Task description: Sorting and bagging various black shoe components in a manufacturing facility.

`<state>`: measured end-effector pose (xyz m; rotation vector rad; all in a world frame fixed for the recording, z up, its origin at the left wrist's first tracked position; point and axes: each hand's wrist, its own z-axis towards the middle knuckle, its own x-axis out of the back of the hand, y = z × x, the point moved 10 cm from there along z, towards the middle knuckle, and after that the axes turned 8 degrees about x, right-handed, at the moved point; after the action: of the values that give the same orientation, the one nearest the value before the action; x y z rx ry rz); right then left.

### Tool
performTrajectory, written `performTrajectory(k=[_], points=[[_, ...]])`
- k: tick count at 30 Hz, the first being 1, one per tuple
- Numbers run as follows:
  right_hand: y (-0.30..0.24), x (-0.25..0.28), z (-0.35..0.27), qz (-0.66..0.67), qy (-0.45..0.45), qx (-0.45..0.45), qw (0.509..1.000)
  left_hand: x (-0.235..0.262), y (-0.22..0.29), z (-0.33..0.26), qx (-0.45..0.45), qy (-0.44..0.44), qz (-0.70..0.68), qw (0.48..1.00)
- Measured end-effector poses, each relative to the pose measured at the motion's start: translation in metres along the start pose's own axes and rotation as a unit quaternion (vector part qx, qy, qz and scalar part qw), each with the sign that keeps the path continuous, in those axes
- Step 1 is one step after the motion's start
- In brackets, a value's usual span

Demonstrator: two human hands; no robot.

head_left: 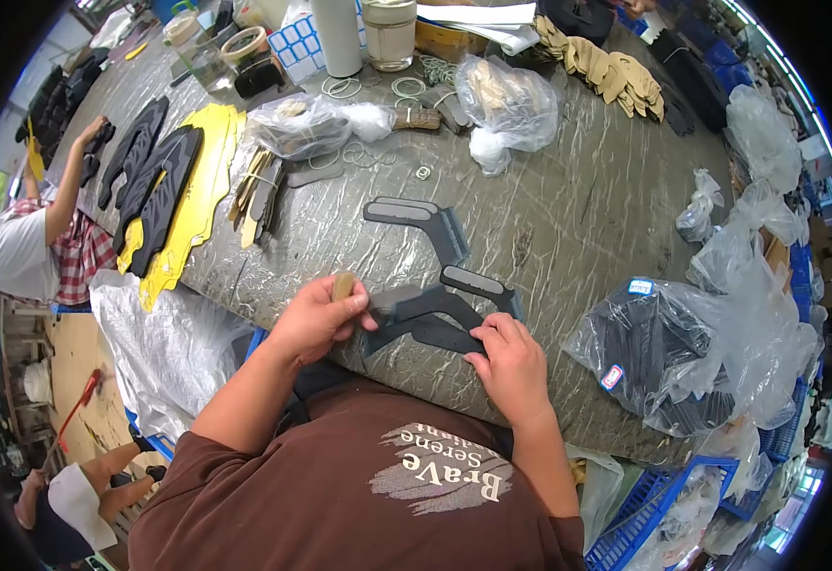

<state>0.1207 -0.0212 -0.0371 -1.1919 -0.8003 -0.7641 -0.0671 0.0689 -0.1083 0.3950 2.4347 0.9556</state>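
Observation:
Between the thumb and fingers of my left hand (332,312) is a short tan piece (342,285); its exact kind cannot be made out. A blurred grey patch lies just right of those fingers, over the work. My right hand (514,362) pinches the right end of a dark curved flat piece (444,333) at the table's near edge. Under and behind it lies a stack of bent dark pieces (478,283), topped with a grey-rimmed oval strip. Farther back, a similar bent stack (420,214) rests on the table, apart from both hands.
Yellow sheets (202,181) with dark cut pieces (162,195) lie at left, beside a banded bundle of strips (261,200). Filled plastic bags (506,100), jars (389,33) and rubber bands line the back. A clear bag of dark pieces (644,343) sits right. Another person (40,243) works at left.

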Motion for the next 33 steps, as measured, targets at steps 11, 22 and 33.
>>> performTrajectory(k=[11,22,33], points=[[0.019,0.025,-0.013,0.162,0.123,-0.18,0.962,-0.018,-0.002,0.014,0.007,-0.02,0.028,0.999],[0.024,-0.052,-0.05,0.72,0.205,-0.345,0.566,-0.015,0.006,0.031,0.026,-0.024,-0.098,0.995],[0.015,-0.023,-0.025,0.597,0.2,-0.229,0.743,-0.039,0.0,0.011,-0.015,-0.075,0.095,0.993]])
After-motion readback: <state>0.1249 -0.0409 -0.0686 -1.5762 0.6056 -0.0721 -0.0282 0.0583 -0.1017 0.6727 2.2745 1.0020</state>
